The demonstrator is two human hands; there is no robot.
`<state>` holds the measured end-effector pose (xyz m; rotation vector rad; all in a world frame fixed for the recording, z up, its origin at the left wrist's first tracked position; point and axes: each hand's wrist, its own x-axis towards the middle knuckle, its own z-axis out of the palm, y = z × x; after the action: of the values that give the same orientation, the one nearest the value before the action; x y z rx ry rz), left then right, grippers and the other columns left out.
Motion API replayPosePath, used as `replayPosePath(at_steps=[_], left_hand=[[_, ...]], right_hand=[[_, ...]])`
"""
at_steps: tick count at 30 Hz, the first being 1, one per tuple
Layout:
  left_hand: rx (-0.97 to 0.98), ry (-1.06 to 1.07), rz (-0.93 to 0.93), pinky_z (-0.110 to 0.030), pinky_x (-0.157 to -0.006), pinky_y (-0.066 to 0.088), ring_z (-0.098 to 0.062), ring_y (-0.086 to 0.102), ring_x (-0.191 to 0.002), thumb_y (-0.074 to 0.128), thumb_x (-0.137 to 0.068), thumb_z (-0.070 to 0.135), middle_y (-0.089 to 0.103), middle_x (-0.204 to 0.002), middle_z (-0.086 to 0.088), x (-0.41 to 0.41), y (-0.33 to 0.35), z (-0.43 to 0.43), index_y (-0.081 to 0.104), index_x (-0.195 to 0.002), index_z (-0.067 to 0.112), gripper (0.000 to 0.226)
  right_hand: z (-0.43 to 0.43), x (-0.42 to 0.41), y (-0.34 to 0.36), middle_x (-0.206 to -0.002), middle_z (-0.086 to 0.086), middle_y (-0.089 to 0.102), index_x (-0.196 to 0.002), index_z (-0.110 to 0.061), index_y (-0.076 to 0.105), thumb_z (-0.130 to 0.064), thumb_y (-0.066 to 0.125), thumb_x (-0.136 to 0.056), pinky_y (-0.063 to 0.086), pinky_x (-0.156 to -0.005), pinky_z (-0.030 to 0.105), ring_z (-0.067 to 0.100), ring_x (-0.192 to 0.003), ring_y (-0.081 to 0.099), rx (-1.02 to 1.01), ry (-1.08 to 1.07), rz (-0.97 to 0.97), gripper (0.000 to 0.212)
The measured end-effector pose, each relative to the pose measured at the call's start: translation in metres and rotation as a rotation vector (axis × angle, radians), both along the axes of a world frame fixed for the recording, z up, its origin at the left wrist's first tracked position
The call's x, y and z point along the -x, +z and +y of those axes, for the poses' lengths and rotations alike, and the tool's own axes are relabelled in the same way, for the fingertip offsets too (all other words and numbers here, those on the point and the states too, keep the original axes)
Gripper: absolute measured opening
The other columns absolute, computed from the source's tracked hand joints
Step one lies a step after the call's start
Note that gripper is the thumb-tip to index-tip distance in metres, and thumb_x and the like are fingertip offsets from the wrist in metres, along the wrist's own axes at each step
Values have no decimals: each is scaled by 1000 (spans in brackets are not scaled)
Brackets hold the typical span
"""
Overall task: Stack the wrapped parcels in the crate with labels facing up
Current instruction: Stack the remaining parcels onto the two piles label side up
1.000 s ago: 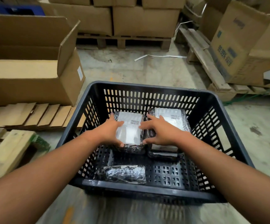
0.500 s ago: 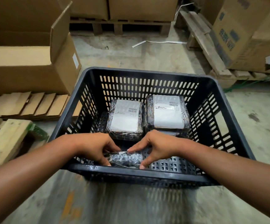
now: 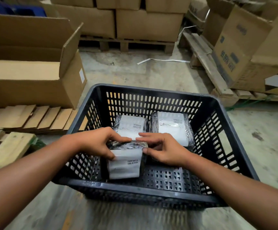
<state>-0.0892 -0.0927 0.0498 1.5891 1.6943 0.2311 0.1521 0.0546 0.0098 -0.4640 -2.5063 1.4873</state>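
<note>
Inside the crate (image 3: 153, 92), near corner: left hand (image 3: 96, 142) and right hand (image 3: 164, 149) clamped on the tilted parcel (image 3: 125, 165), best lowered flat, label kept uppermost.

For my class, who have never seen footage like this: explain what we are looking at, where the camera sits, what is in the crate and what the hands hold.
There is no machine here. A person wears a camera on the head, so the single picture looks forward and down along both bare arms. On a concrete floor stands a black slotted crate, with cardboard boxes and wooden pallets around it. Inside, two wrapped parcels lie side by side at the back, white labels up: the back left parcel and the back right parcel. The left hand and the right hand together grip a third parcel near the front, its label facing the camera.
</note>
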Motion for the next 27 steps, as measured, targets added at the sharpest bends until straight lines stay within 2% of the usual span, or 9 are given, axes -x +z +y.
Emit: replayPosePath(at_steps=[5,10,13,15,17,19,22,24,27], left_hand=[[-62,65,-137,-12,-90,49,6,65,-108,89,-73,17,67,-119,33,20,37,10,58,-128,56,74],[-81,103,-313,-43,-99,54,-16,66,-117,90,-72,22,70,-127,6,31,77,17,59,-135,45,74],[-76,178,-405,-59,-97,50,-44,63,-116,90,-72,26,73,-122,-6,36,90,19,59,-136,44,73],[-53,204,-426,-54,-81,48,-57,57,-110,90,-72,32,74,-121,-7,34,95,22,59,-135,46,72],[-115,260,-411,-41,-71,51,-45,62,-98,90,-70,35,72,-124,-3,29,94,26,64,-129,47,66],[-228,368,-393,-40,-84,59,-31,67,-108,89,-71,37,71,-126,0,24,88,30,67,-124,49,59],[-263,361,-276,-48,-106,49,-22,61,-123,92,-64,44,58,-143,0,18,74,31,38,-144,59,98],[-201,277,-106,-47,-119,30,-20,31,-146,94,-47,61,20,-164,4,9,61,31,-3,-148,64,140],[-143,190,100,-40,-122,11,-16,-8,-151,92,-36,69,-26,-159,13,-5,38,35,-42,-127,66,161]], right_hand=[[-2,4,11,-162,6,43,-125,-20,77,-16,84,-87,53,-108,41,15,-136,57,-78,-127,237,39],[14,20,42,-161,0,46,-112,-30,82,-33,94,-74,42,-116,55,9,-149,41,242,-113,280,40],[28,22,58,-139,0,68,-108,-25,84,-35,96,-71,53,-107,48,22,-136,59,282,11,206,40],[31,22,63,-128,-2,74,-110,-22,83,-33,96,-70,58,-99,37,20,-120,70,361,7,194,44],[34,21,63,-128,-1,74,-111,-22,83,-33,96,-69,57,-100,40,21,-120,70,373,-51,196,46],[38,21,62,-131,-1,73,-112,-27,83,-32,96,-68,53,-107,48,21,-121,69,373,-144,193,46],[45,20,60,-124,-2,77,-113,-37,81,-34,94,-67,51,-103,61,24,-108,71,409,-257,177,48],[49,20,59,-121,-5,78,-111,-39,81,-31,91,-66,54,-94,61,27,-104,74,462,-305,173,47],[54,25,57,-125,0,76,-111,-38,81,-28,89,-69,61,-86,57,28,-105,75,526,-322,155,44]])
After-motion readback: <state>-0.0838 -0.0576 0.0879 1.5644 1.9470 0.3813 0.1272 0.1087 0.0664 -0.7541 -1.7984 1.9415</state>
